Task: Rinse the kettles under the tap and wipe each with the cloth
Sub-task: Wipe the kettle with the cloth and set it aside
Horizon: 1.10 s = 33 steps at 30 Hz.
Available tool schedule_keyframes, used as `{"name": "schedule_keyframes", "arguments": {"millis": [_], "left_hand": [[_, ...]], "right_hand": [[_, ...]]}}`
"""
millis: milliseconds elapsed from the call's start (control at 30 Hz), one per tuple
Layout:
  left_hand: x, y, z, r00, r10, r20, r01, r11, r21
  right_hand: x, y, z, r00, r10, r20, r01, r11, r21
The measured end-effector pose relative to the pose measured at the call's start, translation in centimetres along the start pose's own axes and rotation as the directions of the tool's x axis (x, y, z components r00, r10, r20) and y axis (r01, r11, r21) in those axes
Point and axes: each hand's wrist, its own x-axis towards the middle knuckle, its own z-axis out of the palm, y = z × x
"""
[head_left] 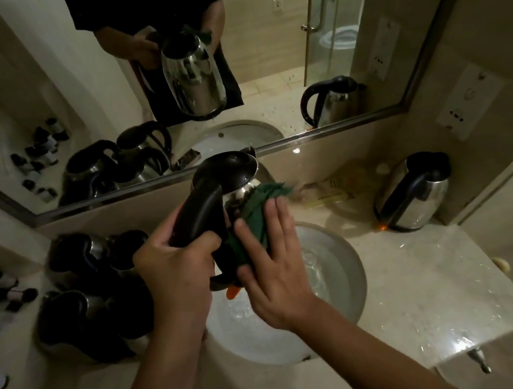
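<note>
Two forearms reach over the sink (346, 281). Left hand (176, 267) is clamped on the handle of a kettle (232, 178) held above the basin; right hand (270, 259), fingers straight, presses a green cloth (260, 207) on its steel side — probably slick when wet, so the handle looks safest. More kettles (78, 289) crowd the desk (432, 294) at left; one kettle (416, 192) stands right.

Left hand (177, 267) gripping, right hand (273, 279) pressing flat.
</note>
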Motion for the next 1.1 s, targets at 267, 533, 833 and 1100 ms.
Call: {"name": "schedule_keyframes", "arguments": {"millis": [267,533,833,1100], "left_hand": [[-0.3,0.3,-0.2,0.995,-0.095,-0.006,0.094,0.993,-0.068],[-0.3,1.7,0.2,0.998,-0.040,0.048,0.044,0.995,-0.086],[-1.6,3.2,-0.4,0.990,0.012,0.138,-0.005,0.999,-0.054],[-1.5,2.9,-0.1,0.985,-0.035,0.168,0.050,0.995,-0.085]], "right_hand": [[5.8,-1.4,-1.3,0.986,0.096,-0.133,-0.092,0.995,0.032],[-7.4,2.9,3.0,0.995,-0.098,-0.002,0.095,0.971,-0.221],[1.2,2.1,-2.4,0.542,0.822,0.172,-0.518,0.166,0.839],[1.6,3.6,-2.0,0.602,0.561,0.568,-0.305,-0.496,0.813]]}}
